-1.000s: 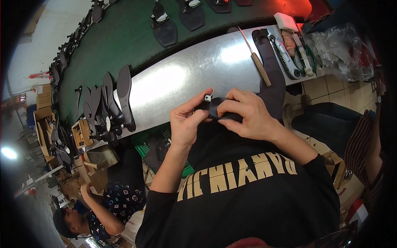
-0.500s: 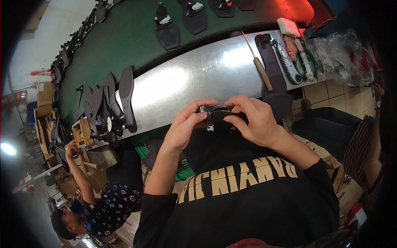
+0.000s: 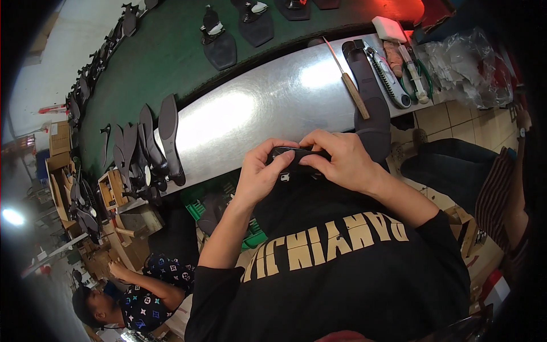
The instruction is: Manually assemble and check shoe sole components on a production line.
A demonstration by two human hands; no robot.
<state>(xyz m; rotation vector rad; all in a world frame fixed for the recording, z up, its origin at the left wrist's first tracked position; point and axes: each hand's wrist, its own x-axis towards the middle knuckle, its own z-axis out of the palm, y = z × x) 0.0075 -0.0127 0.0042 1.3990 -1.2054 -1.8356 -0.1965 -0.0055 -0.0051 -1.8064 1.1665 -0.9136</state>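
Note:
Between my two hands, close to my chest, is a black sandal strap piece (image 3: pixel 294 167) with a small silver metal fitting (image 3: pixel 285 177) hanging below it. My left hand (image 3: pixel 256 174) pinches its left end, thumb pressed on top. The right hand (image 3: pixel 350 162) grips the other end between thumb and bent fingers. Much of the piece is covered by my fingers, so I cannot tell its full shape.
Ahead lies a shiny metal work surface (image 3: pixel 256 108). To its right are a wooden-handled awl (image 3: pixel 356 97), a dark sole (image 3: pixel 371 108) and a utility knife (image 3: pixel 400 99). Several soles (image 3: pixel 168 125) stand at left; sandals (image 3: pixel 220 50) rest on the green table. A co-worker (image 3: pixel 148 302) is at lower left.
My left thumb has slid right along the strap piece, and its top edge has tilted to hide more of it. The co-worker's raised arm has come down from the wooden box.

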